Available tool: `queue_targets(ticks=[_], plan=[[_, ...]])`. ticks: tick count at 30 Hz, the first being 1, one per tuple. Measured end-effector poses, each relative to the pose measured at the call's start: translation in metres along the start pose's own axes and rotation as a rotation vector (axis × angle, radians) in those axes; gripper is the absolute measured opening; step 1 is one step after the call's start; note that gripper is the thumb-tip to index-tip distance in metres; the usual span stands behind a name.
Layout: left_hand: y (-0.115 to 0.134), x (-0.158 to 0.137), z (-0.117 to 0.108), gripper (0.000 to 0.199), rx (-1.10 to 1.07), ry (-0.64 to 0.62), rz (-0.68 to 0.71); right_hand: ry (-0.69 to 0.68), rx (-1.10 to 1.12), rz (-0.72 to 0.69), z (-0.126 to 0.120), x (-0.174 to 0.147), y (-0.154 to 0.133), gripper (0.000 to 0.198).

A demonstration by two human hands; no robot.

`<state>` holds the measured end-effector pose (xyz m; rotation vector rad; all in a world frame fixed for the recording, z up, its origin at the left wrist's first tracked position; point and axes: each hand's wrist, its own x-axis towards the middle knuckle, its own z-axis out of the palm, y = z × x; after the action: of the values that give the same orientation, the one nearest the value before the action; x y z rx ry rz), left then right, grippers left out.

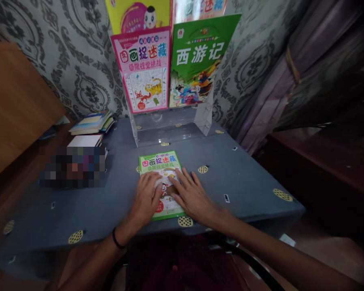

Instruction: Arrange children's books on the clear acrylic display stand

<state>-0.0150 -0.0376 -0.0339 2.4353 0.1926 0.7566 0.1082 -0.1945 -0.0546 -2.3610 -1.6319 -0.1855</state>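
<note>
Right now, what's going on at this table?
A person has both hands flat on a green-bordered children's book lying on the blue-covered table. The left hand rests on its left half, the right hand on its right; neither grips it. Behind it a clear display stand holds a pink book and a green book upright. A stack of books sits at the far left.

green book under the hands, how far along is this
Done: a pink book and a green book stand upright in the clear stand. In hand: left hand and right hand rest flat on the green-bordered book, closed on the table. Left: it is not lifted; more books lie stacked far left.
</note>
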Motion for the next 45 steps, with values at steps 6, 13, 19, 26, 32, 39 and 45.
queue_targets(ticks=[6, 13, 19, 26, 32, 39, 45], plan=[[-0.035, -0.002, 0.002, 0.046, 0.150, 0.038, -0.229, 0.004, 0.070, 0.023, 0.001, 0.000, 0.001, 0.047], [-0.036, 0.013, -0.006, 0.046, -0.509, 0.241, -0.516, -0.007, 0.133, 0.013, -0.001, 0.000, 0.004, 0.051], [-0.023, 0.032, 0.005, 0.044, -1.088, 0.365, -0.873, 0.014, 0.166, 0.013, 0.006, 0.003, 0.005, 0.052], [-0.022, 0.047, 0.011, 0.033, -1.225, 0.421, -0.892, 0.053, 0.452, 0.120, 0.016, 0.019, 0.016, 0.067], [-0.033, 0.059, 0.015, 0.038, -1.185, 0.535, -0.925, 0.189, 0.941, 0.352, 0.010, 0.061, 0.019, 0.079], [-0.023, 0.078, 0.000, 0.073, -1.143, 0.442, -0.732, 0.088, 1.802, 0.505, -0.012, 0.092, -0.015, 0.063], [-0.027, 0.087, -0.006, 0.075, -1.207, 0.305, -0.645, -0.025, 1.979, 0.498, -0.007, 0.105, -0.018, 0.054]])
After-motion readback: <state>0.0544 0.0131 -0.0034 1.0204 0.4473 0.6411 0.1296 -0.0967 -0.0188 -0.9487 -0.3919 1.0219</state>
